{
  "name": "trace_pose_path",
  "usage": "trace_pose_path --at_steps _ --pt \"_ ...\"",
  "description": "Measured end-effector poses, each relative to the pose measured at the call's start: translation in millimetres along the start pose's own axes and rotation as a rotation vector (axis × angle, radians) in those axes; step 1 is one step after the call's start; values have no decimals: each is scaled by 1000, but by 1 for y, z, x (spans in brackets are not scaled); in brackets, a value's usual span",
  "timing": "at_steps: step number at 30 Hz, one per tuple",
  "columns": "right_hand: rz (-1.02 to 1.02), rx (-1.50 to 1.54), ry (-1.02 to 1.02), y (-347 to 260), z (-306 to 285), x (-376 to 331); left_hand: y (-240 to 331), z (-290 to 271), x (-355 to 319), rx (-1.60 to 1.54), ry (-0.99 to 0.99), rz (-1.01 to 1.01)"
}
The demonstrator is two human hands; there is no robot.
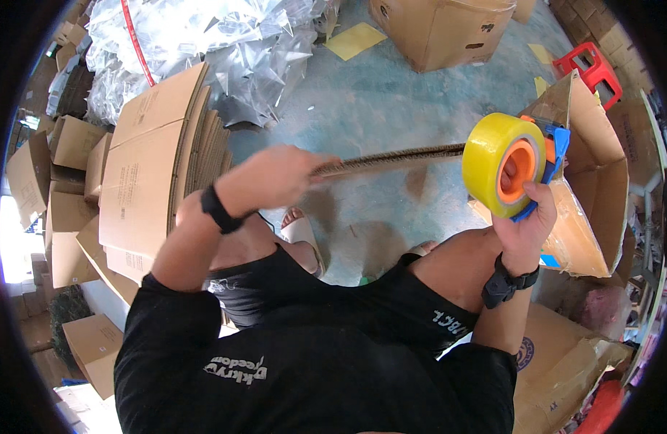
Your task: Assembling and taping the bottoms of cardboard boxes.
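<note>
My left hand point(286, 173), slightly blurred, is closed on the near-left end of a flattened cardboard box point(398, 158). That box is seen almost edge-on, stretching across toward the right over the floor. In my right hand point(527, 226) is a tape dispenser point(556, 148) with a blue and orange frame. It carries a large roll of yellowish tape point(484, 160) on an orange hub; some fingers show through the hub. The roll overlaps the box's far end in the picture, so I cannot tell whether they touch.
A stack of flattened boxes point(142, 159) leans at my left, with more cartons point(77, 141) beyond. Silvery plastic wrapping point(239, 58) is heaped at the back left. An open carton point(587, 217) stands at right, near a red stool point(597, 72). Another carton point(449, 32) sits ahead.
</note>
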State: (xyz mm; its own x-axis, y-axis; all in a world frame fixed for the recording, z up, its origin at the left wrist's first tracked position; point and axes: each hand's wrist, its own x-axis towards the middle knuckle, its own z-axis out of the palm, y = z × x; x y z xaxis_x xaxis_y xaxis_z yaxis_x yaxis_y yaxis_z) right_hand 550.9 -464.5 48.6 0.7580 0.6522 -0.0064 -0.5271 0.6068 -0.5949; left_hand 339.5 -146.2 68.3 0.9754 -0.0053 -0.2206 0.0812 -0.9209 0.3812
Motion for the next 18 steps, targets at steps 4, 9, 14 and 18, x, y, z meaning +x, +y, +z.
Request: trace_pose_path --at_steps 4,9,14,18 --pt "74 -407 -10 -20 39 -2 -27 -24 3 -13 12 21" --pt "-71 -1552 -416 -26 58 9 -35 -17 16 -3 142 23" --pt "-53 -1734 -568 1 31 -1 -44 -22 34 -71 168 -9" --pt "-60 -1960 -488 17 29 -19 -52 -38 55 -229 -95 -82"
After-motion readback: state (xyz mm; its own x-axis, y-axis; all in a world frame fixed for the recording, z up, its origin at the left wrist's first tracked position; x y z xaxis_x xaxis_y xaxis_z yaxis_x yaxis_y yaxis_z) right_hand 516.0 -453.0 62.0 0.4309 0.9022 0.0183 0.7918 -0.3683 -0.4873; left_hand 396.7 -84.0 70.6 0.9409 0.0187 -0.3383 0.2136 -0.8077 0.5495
